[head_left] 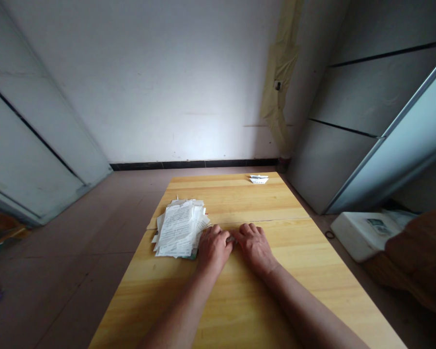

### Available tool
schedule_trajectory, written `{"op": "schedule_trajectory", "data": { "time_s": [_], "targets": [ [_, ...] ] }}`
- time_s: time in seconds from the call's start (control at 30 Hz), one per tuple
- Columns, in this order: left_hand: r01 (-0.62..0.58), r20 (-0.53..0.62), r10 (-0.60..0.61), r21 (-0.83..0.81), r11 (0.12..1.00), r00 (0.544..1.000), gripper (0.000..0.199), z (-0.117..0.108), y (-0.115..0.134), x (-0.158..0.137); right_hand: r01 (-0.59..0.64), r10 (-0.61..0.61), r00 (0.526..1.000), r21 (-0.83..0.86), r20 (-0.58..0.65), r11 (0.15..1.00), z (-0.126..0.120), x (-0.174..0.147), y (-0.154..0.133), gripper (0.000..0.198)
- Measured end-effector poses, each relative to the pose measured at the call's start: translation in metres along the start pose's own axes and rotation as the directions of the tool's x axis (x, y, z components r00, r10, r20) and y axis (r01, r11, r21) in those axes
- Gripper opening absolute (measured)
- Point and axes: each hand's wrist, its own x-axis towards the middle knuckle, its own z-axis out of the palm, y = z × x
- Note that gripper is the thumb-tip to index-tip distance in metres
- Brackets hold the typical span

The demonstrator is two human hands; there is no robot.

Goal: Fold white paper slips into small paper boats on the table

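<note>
My left hand (215, 246) and my right hand (255, 245) rest close together on the wooden table (240, 305), fingers curled and pressed down. Between their fingertips shows a sliver of a small greyish piece of paper (231, 239), mostly covered by the fingers, so its shape is hidden. Just left of my left hand lies a loose stack of printed paper sheets (176, 230), with uneven edges sticking out. Near the far right corner of the tabletop sits a small folded paper boat (258, 179), white with some print on it.
A pale wall (189, 97) with a dark baseboard stands beyond the table. On the right are a grey cabinet (337, 135) and, on the floor, a white foam box (359, 232) beside a brown object. A white door or panel (29, 135) is at the left.
</note>
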Motion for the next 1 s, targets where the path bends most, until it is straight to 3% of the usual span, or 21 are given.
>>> {"op": "schedule_trajectory", "data": {
  "time_s": [0.2,0.47,0.67,1.0],
  "targets": [
    [0.034,-0.005,-0.034,0.049,0.998,0.999,0.013,-0.003,0.001,-0.001,-0.039,0.040,0.998,-0.020,0.051,0.999,-0.002,0.005,-0.006,0.022],
    [0.012,0.010,-0.013,0.130,0.991,1.000,0.017,-0.013,0.004,-0.006,-0.053,0.053,0.998,-0.015,0.024,0.999,0.002,0.002,-0.004,0.021],
    [0.013,0.014,-0.014,0.086,0.996,1.000,0.017,-0.011,0.003,-0.005,-0.018,0.018,1.000,-0.014,-0.015,1.000,0.002,-0.002,-0.003,0.028],
    [0.017,-0.008,-0.017,0.100,0.995,1.000,0.015,-0.009,0.002,-0.005,-0.051,0.051,0.998,-0.006,0.029,0.999,-0.002,0.003,-0.008,0.021]
  ]
}}
